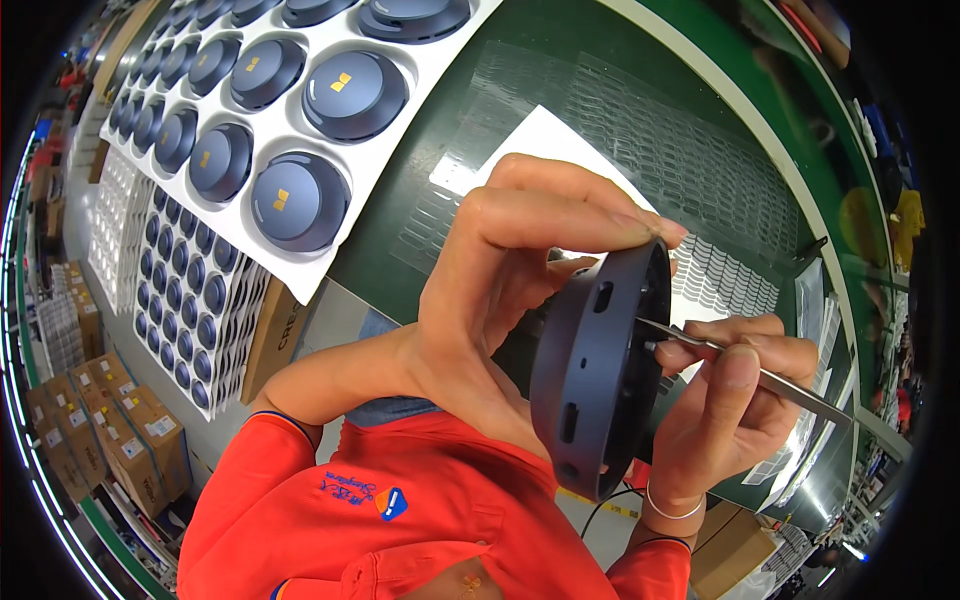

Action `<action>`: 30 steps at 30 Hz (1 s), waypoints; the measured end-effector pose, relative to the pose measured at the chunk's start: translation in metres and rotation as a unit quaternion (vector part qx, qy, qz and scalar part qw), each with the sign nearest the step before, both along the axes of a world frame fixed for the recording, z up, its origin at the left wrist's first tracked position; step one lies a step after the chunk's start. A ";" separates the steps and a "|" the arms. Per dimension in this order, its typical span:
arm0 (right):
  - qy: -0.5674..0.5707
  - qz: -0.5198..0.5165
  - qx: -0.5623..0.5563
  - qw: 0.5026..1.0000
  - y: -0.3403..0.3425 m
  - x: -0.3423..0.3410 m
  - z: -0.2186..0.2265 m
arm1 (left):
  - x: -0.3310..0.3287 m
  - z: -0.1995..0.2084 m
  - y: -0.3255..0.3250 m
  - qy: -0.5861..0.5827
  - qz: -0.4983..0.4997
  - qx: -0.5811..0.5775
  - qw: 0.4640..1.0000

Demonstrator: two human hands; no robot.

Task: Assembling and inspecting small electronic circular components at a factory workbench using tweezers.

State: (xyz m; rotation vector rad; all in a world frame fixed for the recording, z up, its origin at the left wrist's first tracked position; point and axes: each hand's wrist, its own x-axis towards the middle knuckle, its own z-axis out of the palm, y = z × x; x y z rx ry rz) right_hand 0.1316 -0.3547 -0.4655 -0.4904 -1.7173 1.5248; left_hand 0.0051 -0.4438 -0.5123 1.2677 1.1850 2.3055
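My left hand (465,265) grips a dark blue round headphone ear cup shell (585,350), tilted on edge above my lap. Its thumb and fingers reach around the top rim and the back. Slots and small holes show along the shell's side wall, while its open inner side faces right, mostly out of sight. In my right hand (725,400) is a pair of metal tweezers (790,388), pinched between thumb and fingers. Their tips reach the shell's open side; whether they hold a small part cannot be made out.
On the left of the green tabletop (420,150), a white moulded tray (290,268) holds several similar dark blue shells. Clear sheets with rows of slots (680,130) and a white sheet (540,130) lie behind my hands. Stacked trays (185,300) and cartons (130,430) stand at lower left.
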 end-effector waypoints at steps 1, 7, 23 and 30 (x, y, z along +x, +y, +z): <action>-0.001 0.000 0.000 1.000 0.000 0.000 0.000 | 0.002 -0.001 0.002 -0.014 0.008 0.019 1.000; -0.007 0.004 -0.004 1.000 0.000 -0.001 0.000 | 0.003 0.001 0.003 -0.041 0.017 0.049 0.998; -0.009 -0.002 0.024 1.000 -0.001 -0.001 -0.003 | 0.005 -0.002 0.004 -0.019 0.027 0.043 0.999; -0.004 -0.004 0.056 0.998 -0.001 0.001 -0.004 | -0.007 0.001 -0.007 -0.007 -0.045 0.008 0.999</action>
